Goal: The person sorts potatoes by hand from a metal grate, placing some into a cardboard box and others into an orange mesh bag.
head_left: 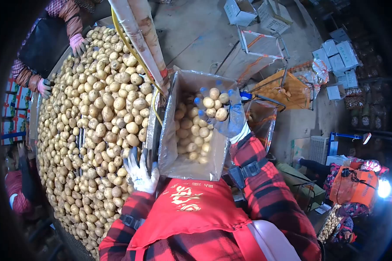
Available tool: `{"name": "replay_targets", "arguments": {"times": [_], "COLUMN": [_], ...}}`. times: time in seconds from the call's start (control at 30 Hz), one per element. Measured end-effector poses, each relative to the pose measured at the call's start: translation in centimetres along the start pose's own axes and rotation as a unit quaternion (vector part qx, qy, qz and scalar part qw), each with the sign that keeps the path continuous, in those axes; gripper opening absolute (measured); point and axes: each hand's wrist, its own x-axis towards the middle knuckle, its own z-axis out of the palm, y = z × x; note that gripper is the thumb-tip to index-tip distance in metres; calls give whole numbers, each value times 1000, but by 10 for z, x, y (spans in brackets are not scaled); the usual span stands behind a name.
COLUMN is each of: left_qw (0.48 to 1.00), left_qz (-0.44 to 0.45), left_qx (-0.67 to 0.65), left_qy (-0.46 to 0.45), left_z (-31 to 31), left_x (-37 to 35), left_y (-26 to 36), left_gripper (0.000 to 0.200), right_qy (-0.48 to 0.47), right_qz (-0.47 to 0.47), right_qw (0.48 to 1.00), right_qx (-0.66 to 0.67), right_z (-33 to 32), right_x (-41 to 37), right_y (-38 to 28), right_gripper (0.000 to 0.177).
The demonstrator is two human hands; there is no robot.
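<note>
My right hand (236, 118), in a grey-blue and white glove, is inside the far right corner of a plastic-lined cardboard box (191, 170). It is cupped under several potatoes (215, 104), and blue fingertips show around them. More potatoes (196, 132) lie in the bottom of the box. My left hand (141, 170), in a white glove with dark grey fingertips, rests at the near right edge of a large potato heap (104, 117). Its fingers are spread, with nothing visibly held. The left hand is just left of the box's near corner.
A pole (137, 32) and yellow cable (122, 37) rise between heap and box. Across the heap, another person's gloved hands (77, 45) touch the potatoes. An orange sack on a frame (287, 89) stands right. White cartons (337, 56) are stacked farther off. Another person (355, 185) is at right.
</note>
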Motion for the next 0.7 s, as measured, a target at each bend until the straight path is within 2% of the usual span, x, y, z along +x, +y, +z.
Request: {"name": "replay_targets", "arguments": {"times": [0.03,0.1,0.17,0.2,0.27,0.3,0.33,0.37,0.43,0.47,0.57,0.6,0.63,0.7], "left_qw": [999,995,986,982,973,968,962,958,946,945,950,960,959,958], "left_qz": [14,75,150,173,211,227,247,254,268,276,253,220,203,164], "left_qx": [-17,-55,-74,-77,-77,-75,-58,-62,-73,-83,-86,-114,-157,-222], "left_qy": [38,31,2,-9,-50,-80,-97,-119,-166,-152,-159,-134,-124,-75], "left_z": [-9,-30,-59,-66,-64,-60,-52,-48,-43,-41,-31,-28,-32,-44], "left_x": [19,70,122,142,165,172,175,178,181,183,184,183,184,186], "left_y": [10,34,66,81,94,93,87,83,80,80,78,81,78,71], "left_gripper": [64,60,59,59,58,58,55,54,52,45,41,33,30,29], "right_qy": [-15,-44,-26,-38,-9,-73,-38,-2,-14,-20,-10,65,65,-10], "right_qz": [5,26,77,115,154,134,136,138,161,172,226,232,224,203], "right_qw": [1000,999,997,992,988,988,989,989,987,984,972,969,970,964], "right_qx": [-2,-4,-16,36,25,-15,-29,-44,9,35,65,49,68,173], "right_z": [3,17,25,29,38,35,32,30,27,25,41,50,36,6], "right_x": [2,-1,1,-1,-5,1,0,-3,-4,-4,-14,-13,-8,-2], "right_y": [4,20,37,45,57,65,71,76,80,80,75,75,82,82], "right_gripper": [48,49,57,60,62,60,60,60,60,60,60,58,56,53]}}
